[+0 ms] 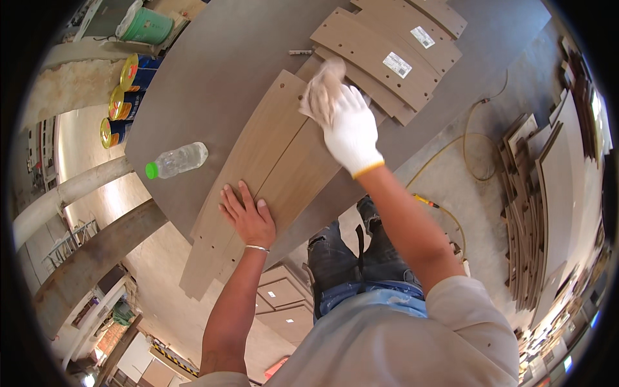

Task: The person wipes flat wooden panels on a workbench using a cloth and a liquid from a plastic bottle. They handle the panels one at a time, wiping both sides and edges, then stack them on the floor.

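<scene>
My bare left hand (249, 218), a thin bracelet at its wrist, lies with fingers spread on a brown wood-grain panel (277, 135). In a white glove with a yellow cuff, my right hand (348, 126) presses a crumpled beige rag (321, 93) onto the far part of the panels. A second panel (303, 169) lies along the first, with a narrow dark seam between them. Small round holes show near the panel ends. Beyond the rag, more brown panels (377, 48) are stacked, two with white labels (397, 64).
A clear bottle with a green cap (177, 161) lies on the grey table (193, 84), left of the panels. Blue-and-yellow cans (122, 103) and a green bucket (147, 27) stand at the far left. Stacked boards (525, 213) stand at right, near a yellow hose (465, 138) on the floor.
</scene>
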